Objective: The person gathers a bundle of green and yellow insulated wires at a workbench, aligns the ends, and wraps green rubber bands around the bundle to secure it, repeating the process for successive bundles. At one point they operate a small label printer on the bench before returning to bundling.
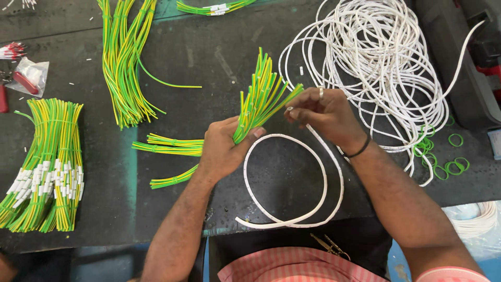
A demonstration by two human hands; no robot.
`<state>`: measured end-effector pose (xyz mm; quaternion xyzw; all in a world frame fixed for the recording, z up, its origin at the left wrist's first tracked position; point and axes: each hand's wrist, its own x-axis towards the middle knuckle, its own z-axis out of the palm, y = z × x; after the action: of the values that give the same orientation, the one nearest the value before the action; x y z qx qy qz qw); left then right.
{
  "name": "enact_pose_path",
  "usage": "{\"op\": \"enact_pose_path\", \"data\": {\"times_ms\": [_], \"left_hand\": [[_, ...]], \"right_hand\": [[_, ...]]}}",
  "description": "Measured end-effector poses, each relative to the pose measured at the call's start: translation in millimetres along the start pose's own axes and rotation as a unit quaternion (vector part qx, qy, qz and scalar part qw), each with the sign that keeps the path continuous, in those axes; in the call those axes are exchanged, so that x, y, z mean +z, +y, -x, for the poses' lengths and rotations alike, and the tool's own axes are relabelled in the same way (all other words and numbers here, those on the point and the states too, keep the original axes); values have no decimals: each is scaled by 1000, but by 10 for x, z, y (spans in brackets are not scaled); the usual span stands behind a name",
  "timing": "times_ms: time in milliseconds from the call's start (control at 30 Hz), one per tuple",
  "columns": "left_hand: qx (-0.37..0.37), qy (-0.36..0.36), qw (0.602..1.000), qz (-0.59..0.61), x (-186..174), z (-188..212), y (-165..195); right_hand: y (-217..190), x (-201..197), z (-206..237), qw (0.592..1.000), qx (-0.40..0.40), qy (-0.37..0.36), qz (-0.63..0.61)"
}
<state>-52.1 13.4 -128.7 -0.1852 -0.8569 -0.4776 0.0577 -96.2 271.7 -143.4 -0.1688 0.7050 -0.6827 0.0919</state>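
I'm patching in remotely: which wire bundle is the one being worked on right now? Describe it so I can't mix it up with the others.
Start at the big white tubing coil at the dark table's upper right; just left of it the two hands meet. The left hand grips a fanned green-yellow wire bundle, its ends pointing up toward the right hand. Unlike the other bundles, it is lifted, not lying flat.

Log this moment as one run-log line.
left hand: grips green-yellow wire bundle | right hand: pinches white tubing at a wire tip | nearby: white tubing coil, green rubber bands
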Motion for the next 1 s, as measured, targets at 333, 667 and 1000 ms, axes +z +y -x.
{"op": "enact_pose_path", "data": {"times_ms": [333, 667, 1000], "left_hand": [[-4, -29, 999, 25, -17, -3, -28], [23, -54, 998, 31, 2, -20, -26], [18, -59, 998, 23, 4, -3, -6]], "right_hand": [[9, -116, 80, 985, -121, 96, 72], [-65, -152, 28, 977, -158, 110, 88], [-31, -225, 70, 984, -173, 46, -4]]}}
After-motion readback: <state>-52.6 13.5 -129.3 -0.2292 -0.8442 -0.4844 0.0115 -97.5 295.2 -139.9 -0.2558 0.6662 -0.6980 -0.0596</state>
